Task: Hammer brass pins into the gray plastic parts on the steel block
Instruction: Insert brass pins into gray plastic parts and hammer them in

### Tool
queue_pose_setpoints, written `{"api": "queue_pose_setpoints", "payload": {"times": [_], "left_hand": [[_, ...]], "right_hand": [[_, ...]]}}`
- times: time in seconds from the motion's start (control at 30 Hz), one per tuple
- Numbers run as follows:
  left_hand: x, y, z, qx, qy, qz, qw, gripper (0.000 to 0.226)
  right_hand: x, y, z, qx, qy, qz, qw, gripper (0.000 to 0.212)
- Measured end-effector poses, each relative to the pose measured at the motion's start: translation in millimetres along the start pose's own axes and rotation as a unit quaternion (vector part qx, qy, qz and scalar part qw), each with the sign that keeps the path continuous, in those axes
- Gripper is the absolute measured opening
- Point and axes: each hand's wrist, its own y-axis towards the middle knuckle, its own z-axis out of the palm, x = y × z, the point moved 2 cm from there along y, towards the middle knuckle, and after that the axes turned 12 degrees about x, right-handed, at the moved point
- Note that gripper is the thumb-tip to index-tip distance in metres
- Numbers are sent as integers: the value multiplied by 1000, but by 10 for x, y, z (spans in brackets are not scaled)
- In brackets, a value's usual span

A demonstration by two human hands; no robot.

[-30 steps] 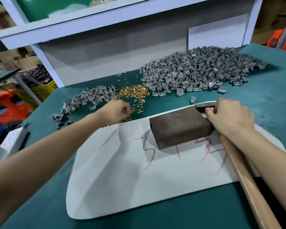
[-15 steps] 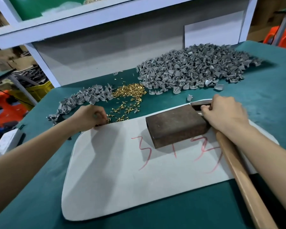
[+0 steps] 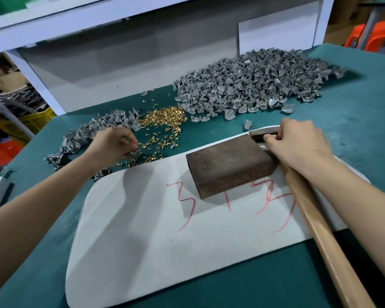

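A rusty brown steel block (image 3: 228, 165) lies on a white mat (image 3: 165, 236); nothing stands on its top. My right hand (image 3: 298, 145) grips a hammer just under its dark head (image 3: 263, 132), beside the block's right end. The wooden handle (image 3: 320, 230) runs back toward me. My left hand (image 3: 113, 143) sits at the left edge of a heap of brass pins (image 3: 162, 118), fingers curled, pinching a small gray plastic part (image 3: 135, 152). A large pile of gray plastic parts (image 3: 253, 83) lies behind the block, a smaller pile (image 3: 87, 134) far left.
Loose pins are scattered on the green table cover (image 3: 353, 121) between heap and mat. One stray gray part (image 3: 247, 124) lies near the hammer head. A white shelf frame (image 3: 42, 83) and gray back panel (image 3: 131, 63) close the rear. Red numbers mark the mat.
My left hand moved left from the pin heap toward the small gray pile, then came back to the pins' edge with a gray part in its fingers. My right hand kept its grip on the hammer.
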Motion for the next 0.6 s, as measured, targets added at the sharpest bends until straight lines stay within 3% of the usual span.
{"api": "queue_pose_setpoints", "payload": {"times": [0.27, 0.4, 0.53, 0.6], "left_hand": [[-25, -40, -18, -7, 50, 1, 999, 16], [-26, -82, 39, -56, 66, -7, 996, 23], [-218, -133, 42, -119, -12, 11, 993, 21], [-483, -155, 36, -119, -83, 63, 987, 17]], "right_hand": [[-6, -1, -12, -1, -3, 4, 1000, 31], [0, -12, -17, 10, -2, 11, 1000, 32], [12, -26, -7, 4, -9, 25, 1000, 34], [41, -48, -14, -26, -12, 18, 999, 35]]}}
